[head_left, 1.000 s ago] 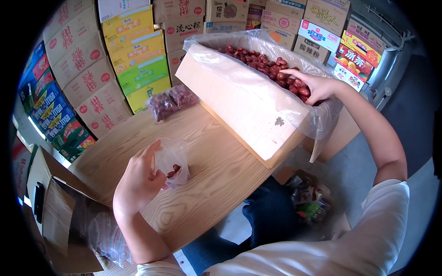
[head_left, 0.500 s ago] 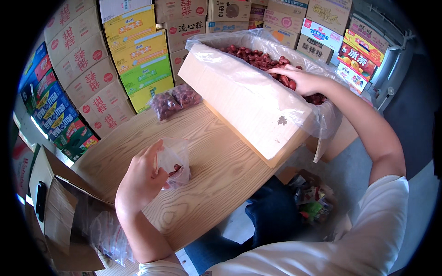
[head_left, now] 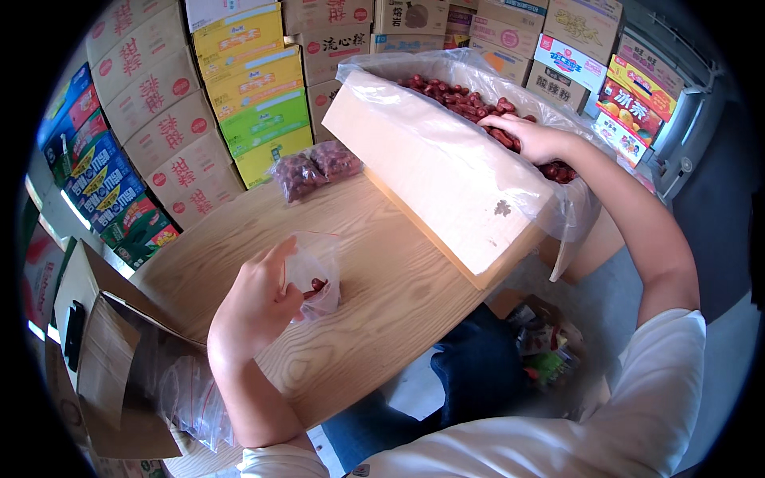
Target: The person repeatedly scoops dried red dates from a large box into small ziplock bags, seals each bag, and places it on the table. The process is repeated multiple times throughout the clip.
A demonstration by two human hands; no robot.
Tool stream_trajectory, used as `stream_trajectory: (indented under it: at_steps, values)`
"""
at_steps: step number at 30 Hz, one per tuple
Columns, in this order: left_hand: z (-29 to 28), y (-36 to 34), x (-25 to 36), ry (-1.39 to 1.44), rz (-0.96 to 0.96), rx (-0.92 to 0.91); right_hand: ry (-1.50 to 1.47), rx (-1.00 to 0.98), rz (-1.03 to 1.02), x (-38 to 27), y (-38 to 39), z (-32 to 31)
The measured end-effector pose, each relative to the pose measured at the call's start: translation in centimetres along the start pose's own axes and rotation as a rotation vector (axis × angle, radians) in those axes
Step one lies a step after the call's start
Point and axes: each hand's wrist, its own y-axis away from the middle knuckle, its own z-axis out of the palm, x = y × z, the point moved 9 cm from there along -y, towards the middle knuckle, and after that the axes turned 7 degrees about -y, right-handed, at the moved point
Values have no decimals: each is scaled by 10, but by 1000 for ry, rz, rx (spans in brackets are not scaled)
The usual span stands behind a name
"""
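Observation:
A small clear zip bag [head_left: 325,267] stands on the wooden table with a few red dates [head_left: 317,285] low inside it. My left hand [head_left: 259,299] grips its near left side, thumb and fingers around the bag's edge. Up and to the right, a big carton [head_left: 446,175] lined with clear plastic is full of red dates [head_left: 454,99]. Its long pale side faces me. My right hand [head_left: 535,142] reaches over the liner into the dates, its fingers curled among them; the fingertips are partly hidden.
Two filled bags of dates [head_left: 317,170] lie at the table's far edge. An opened cardboard box [head_left: 119,358] with empty zip bags [head_left: 195,402] sits at the lower left. Stacked cartons [head_left: 167,119] line the back. Beneath the table's right side is a box of wrappers [head_left: 546,342].
The whole view has shifted slightly, moving the scene a little to the right. My left hand still holds the bag, and my right hand stays among the dates in the carton.

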Motion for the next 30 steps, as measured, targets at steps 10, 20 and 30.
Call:
stream_trajectory:
  at_steps: [10,20,30]
  values:
    - [0,-1,1,-23,5,9,61,229,-162,7,-5,-9]
    - [1,2,3,-44,3,-26,-6,117,-51,4,-5,-6]
    - [2,-1,3,-153,160,49,-57,284,-130,4,1,-16]
